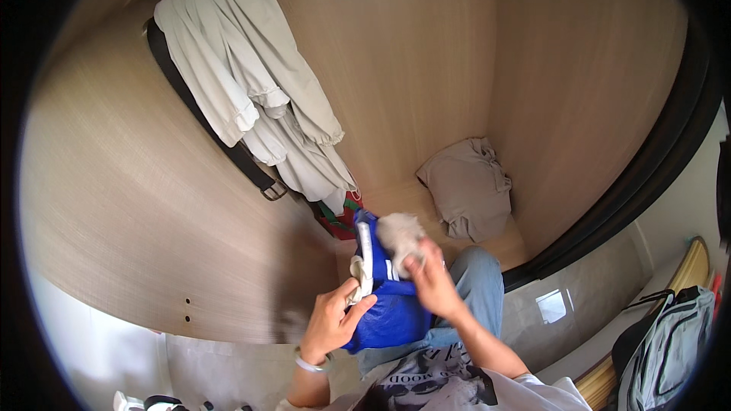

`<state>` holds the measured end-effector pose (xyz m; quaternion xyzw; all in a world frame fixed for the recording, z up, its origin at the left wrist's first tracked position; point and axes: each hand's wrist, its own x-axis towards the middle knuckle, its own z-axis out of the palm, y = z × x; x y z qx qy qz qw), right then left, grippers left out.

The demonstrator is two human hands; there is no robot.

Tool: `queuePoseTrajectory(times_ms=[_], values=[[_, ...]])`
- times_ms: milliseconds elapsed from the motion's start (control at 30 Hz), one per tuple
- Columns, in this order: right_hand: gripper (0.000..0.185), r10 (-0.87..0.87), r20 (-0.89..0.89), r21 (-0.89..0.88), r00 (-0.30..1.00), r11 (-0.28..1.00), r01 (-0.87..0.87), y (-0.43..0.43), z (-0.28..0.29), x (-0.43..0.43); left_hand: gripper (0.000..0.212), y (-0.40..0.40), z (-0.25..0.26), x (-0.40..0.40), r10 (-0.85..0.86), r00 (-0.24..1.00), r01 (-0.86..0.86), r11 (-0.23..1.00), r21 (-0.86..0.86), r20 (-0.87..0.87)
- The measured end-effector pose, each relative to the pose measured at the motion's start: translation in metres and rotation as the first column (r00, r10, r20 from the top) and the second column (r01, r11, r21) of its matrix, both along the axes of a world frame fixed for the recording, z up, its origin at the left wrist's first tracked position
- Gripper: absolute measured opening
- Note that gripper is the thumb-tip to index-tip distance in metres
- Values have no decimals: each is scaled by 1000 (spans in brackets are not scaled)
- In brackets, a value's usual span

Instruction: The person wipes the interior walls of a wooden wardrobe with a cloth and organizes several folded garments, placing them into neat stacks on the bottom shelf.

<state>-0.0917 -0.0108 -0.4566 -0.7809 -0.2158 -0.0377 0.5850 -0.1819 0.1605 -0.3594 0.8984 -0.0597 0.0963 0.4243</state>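
Observation:
A blue bag (391,317) with white handles rests over my lap. My left hand (337,317) grips its white handle (358,277) at the left edge, and a bangle circles that wrist. My right hand (431,279) holds a bunched beige cloth (401,235) above the bag's upper part. The cloth is slightly blurred, so its kind cannot be told.
Light garments (245,63) and a black belt (194,103) hang in a wooden wardrobe (400,57). A folded taupe cloth bundle (471,191) lies on its floor, near a red and green item (342,220). A grey backpack (665,354) stands at right; shoes (163,402) are at lower left.

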Motion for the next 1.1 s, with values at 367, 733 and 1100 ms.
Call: queuePoseTrajectory(times_ms=[367, 733, 1100], values=[[46, 43, -499, 431, 866, 879, 205, -67, -61, 34, 13, 35, 6, -29, -218, 964, 62, 741, 668, 153], [48, 455, 49, -191, 889, 878, -438, 21, -51, -43, 32, 62, -72, -79, 290, 936, -349, 835, 425, 199], [48, 587, -30, -56, 809, 807, -588, 34, -51, -28, 21, 70, -82, -85, 375, 926, -372, 927, 55, -47]])
